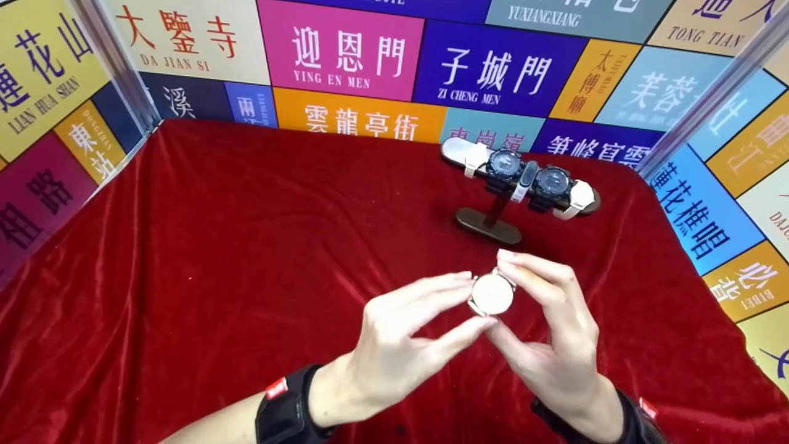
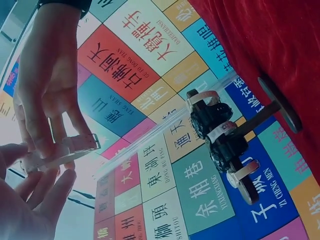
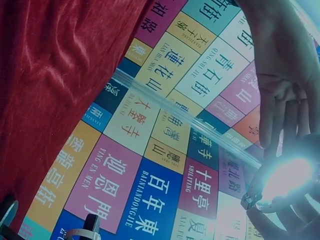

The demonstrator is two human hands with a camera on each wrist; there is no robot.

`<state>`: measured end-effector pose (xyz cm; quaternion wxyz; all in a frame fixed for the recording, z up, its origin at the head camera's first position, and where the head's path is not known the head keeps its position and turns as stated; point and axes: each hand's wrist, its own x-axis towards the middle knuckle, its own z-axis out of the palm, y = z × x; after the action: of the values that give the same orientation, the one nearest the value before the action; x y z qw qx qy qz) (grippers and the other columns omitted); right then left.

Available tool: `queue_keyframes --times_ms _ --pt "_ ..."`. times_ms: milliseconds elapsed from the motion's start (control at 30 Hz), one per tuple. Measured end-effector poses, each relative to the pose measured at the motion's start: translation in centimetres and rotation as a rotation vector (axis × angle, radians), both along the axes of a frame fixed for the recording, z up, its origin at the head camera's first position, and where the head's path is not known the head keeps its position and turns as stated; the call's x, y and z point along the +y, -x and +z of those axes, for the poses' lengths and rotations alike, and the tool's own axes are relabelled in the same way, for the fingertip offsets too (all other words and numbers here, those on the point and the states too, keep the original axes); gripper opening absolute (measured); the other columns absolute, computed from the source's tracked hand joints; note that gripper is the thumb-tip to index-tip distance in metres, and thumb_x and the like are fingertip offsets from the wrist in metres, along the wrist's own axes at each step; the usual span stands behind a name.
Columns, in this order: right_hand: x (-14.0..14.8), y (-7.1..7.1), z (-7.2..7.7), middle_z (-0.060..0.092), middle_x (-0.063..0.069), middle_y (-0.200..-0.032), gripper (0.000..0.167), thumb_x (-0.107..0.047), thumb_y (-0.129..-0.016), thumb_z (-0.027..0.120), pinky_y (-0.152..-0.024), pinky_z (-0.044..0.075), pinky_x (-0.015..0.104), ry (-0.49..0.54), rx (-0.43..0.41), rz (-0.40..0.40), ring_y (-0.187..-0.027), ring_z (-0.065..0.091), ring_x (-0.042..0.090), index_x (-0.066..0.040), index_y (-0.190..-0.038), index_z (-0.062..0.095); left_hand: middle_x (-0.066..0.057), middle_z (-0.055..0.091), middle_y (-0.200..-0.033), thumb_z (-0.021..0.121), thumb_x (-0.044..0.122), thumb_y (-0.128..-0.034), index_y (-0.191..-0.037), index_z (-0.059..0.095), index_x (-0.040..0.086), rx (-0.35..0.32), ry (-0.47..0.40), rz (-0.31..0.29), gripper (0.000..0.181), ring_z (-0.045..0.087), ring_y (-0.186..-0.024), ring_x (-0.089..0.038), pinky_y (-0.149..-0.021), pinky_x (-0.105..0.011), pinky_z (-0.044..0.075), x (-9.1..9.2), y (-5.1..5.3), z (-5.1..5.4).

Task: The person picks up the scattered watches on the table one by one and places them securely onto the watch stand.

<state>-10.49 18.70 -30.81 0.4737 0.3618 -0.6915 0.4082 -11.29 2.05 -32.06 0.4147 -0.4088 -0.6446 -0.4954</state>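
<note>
A wristwatch (image 1: 493, 294) with a pale strap is held up between both hands, its round face white with glare in the head view. My left hand (image 1: 407, 333) pinches its left side between thumb and fingers. On the other side, my right hand (image 1: 558, 327) grips it with the thumb below and fingers above. From the left wrist, the pale strap (image 2: 60, 154) and its metal buckle show between the fingers. In the right wrist view the watch face (image 3: 287, 181) is a bright glare, so the dial cannot be read.
Behind the hands stands a dark T-shaped watch stand (image 1: 488, 227) carrying several watches, black and pale ones (image 1: 506, 163) among them. Red velvet cloth (image 1: 246, 265) with folds covers the table. Panels with colourful sign lettering (image 1: 345, 58) enclose the back and sides.
</note>
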Motion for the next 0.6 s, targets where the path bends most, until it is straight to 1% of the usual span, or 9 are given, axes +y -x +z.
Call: queue_keyframes --times_ms 133,233,300,400,500,600 --pt "0.0 0.0 -0.2 0.067 0.023 -0.112 0.042 -0.020 -0.090 0.075 -0.099 0.051 0.019 0.003 -0.013 -0.001 -0.109 0.064 0.021 0.016 -0.108 0.064 -0.015 0.078 -0.102 0.084 0.007 -0.0788 -0.106 0.075 -0.003 0.012 0.005 0.011 0.030 0.076 -0.097 -0.021 -0.090 -0.025 0.060 0.1 -0.1 0.0" --pt "0.2 0.0 -0.2 0.067 0.023 -0.113 0.043 -0.020 -0.090 0.075 -0.099 0.051 0.019 -0.006 -0.032 0.012 -0.110 0.063 0.021 0.016 -0.109 0.064 -0.016 0.077 -0.103 0.083 0.005 -0.0792 -0.107 0.075 -0.005 0.004 0.004 -0.004 0.031 0.076 -0.097 -0.020 -0.088 -0.025 0.060 0.0 -0.1 0.2" --pt "0.3 -0.1 -0.2 0.066 0.023 -0.114 0.044 -0.020 -0.090 0.076 -0.099 0.051 0.019 -0.014 -0.065 0.050 -0.110 0.062 0.021 0.017 -0.110 0.062 -0.016 0.077 -0.103 0.083 0.004 -0.0793 -0.107 0.075 -0.005 -0.009 0.006 -0.023 0.030 0.076 -0.096 -0.019 -0.087 -0.024 0.060 -0.2 -0.1 0.3" --pt "0.8 -0.1 0.0 0.064 0.024 -0.118 0.049 -0.015 -0.088 0.078 -0.101 0.053 0.021 -0.009 -0.152 0.167 -0.113 0.061 0.021 0.021 -0.114 0.059 -0.016 0.077 -0.103 0.082 0.002 -0.0796 -0.107 0.075 -0.006 -0.057 0.018 -0.081 0.029 0.076 -0.096 -0.018 -0.085 -0.022 0.060 -0.6 0.2 0.4" --pt "1.3 -0.2 0.3 0.061 0.025 -0.123 0.056 -0.009 -0.084 0.080 -0.101 0.054 0.025 0.006 -0.246 0.278 -0.118 0.061 0.022 0.025 -0.120 0.054 -0.015 0.078 -0.101 0.082 0.004 -0.0798 -0.106 0.076 -0.004 -0.099 0.074 -0.155 0.028 0.076 -0.094 -0.017 -0.084 -0.019 0.060 -1.3 0.9 0.7" --pt "1.9 -0.2 0.8 0.060 0.023 -0.127 0.065 -0.008 -0.080 0.083 -0.102 0.055 0.028 -0.002 -0.302 0.325 -0.123 0.059 0.024 0.025 -0.125 0.050 -0.013 0.078 -0.098 0.083 0.005 -0.0801 -0.104 0.077 -0.004 -0.124 0.159 -0.240 0.026 0.077 -0.092 -0.015 -0.083 -0.017 0.059 -2.2 2.0 1.2"
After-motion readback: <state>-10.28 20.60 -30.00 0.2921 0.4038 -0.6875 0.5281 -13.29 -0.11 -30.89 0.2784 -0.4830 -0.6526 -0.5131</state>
